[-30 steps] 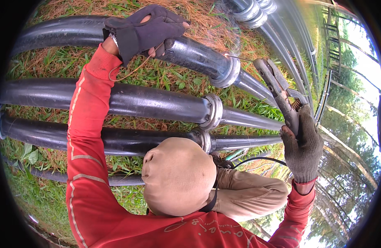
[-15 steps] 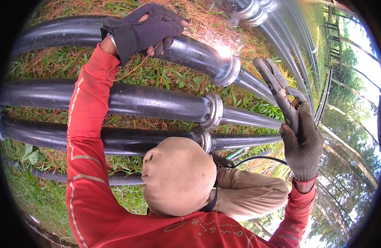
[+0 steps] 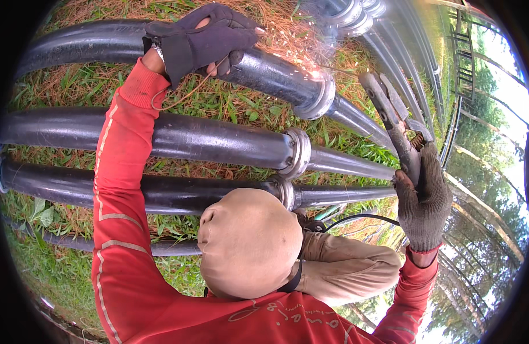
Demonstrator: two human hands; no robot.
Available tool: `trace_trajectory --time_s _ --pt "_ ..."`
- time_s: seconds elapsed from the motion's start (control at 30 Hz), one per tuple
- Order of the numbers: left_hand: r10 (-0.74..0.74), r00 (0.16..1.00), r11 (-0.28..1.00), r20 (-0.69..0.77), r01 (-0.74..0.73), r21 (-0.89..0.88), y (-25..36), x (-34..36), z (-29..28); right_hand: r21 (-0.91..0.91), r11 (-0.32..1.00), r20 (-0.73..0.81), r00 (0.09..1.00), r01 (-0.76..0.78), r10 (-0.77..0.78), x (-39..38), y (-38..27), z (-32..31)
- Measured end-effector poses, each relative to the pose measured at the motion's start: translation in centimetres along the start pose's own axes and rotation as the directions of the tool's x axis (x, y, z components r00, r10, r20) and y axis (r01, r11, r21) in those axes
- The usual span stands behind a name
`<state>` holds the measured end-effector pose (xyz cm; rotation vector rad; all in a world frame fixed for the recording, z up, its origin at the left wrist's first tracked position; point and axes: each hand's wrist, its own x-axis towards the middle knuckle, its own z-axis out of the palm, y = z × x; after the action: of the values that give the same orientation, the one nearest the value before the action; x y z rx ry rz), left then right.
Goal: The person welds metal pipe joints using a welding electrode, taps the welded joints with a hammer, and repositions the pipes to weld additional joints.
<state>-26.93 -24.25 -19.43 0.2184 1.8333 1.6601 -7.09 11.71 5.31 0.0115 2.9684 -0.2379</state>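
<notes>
- Step in hand, judged from the sparks: arc welding at the flange ring (image 3: 322,97) on the upper black pipe (image 3: 281,73). A pinkish glow marks the far edge of the ring, with sparks scattered beyond and to its left.
- Next move, as judged: it calls for a short, even arc gap, with the rod tip guided along the seam between ring and pipe.
- Right hand (image 3: 424,198): gloved, well to the right of the ring and nearer the body; fingers wrapped around the electrode holder (image 3: 391,117).
- Electrode holder: right of the ring, angled toward it; the electrode (image 3: 340,70) spans the gap to the ring's far edge. Exact tip contact is lost in the glare.
- Left hand (image 3: 210,43): gloved, left of the ring, over the same pipe. A thin brown wire (image 3: 190,89) trails beneath it; whether the fingers pinch this cannot be told.
</notes>
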Motion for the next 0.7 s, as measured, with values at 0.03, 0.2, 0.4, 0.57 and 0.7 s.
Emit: trace_trajectory --time_s 0.03,0.2,0.4,0.57,0.7 --pt "0.046 0.998 0.999 0.034 -0.045 -0.024 0.3 -0.2 -0.1 0.022 1.000 -0.010 1.000 -0.002 0.002 0.0 -0.1 0.1" --pt "-0.064 0.997 0.998 -0.045 0.065 0.016 1.1 -0.6 0.5 -0.062 0.994 0.120 0.988 -0.094 0.101 1.0 -1.6 -0.4" --pt "-0.039 0.999 0.999 -0.025 0.039 0.006 0.6 -0.2 0.3 -0.038 0.998 -0.007 0.999 -0.054 0.053 1.1 -2.0 0.4" --pt "-0.079 0.995 0.997 -0.059 0.080 0.011 1.2 -0.5 0.7 -0.084 0.995 0.107 0.992 -0.059 0.068 1.1 -1.2 -0.2" --pt "-0.066 0.997 0.998 -0.047 0.067 0.018 1.2 -0.5 0.5 -0.071 0.995 0.112 0.991 -0.065 0.073 1.0 -1.0 -0.1"
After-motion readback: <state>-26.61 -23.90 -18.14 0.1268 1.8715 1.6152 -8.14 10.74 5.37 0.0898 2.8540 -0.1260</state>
